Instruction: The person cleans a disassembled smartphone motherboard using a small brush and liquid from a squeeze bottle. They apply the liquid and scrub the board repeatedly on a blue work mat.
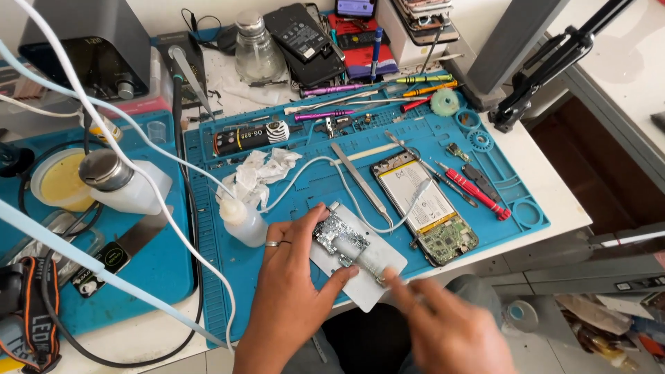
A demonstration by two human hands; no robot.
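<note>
My left hand [294,277], a ring on one finger, presses on a small silver circuit board [339,240] that lies on a white plate [367,277] on the blue work mat [277,208]. Its thumb and fingers pinch the board's near edge. My right hand [443,322] is blurred, its fingers touching the plate's near right corner; whether it holds a tool cannot be made out. Just right of the plate lies an opened phone [426,208] with its battery and green board exposed.
Metal tweezers [361,176], a red screwdriver [478,194], a small white squeeze bottle [242,220] and crumpled tissue [256,173] lie on the mat. White cables [173,228] cross the left side. A glass bottle [258,48], phones and coloured tools crowd the back. The table edge drops off on the right.
</note>
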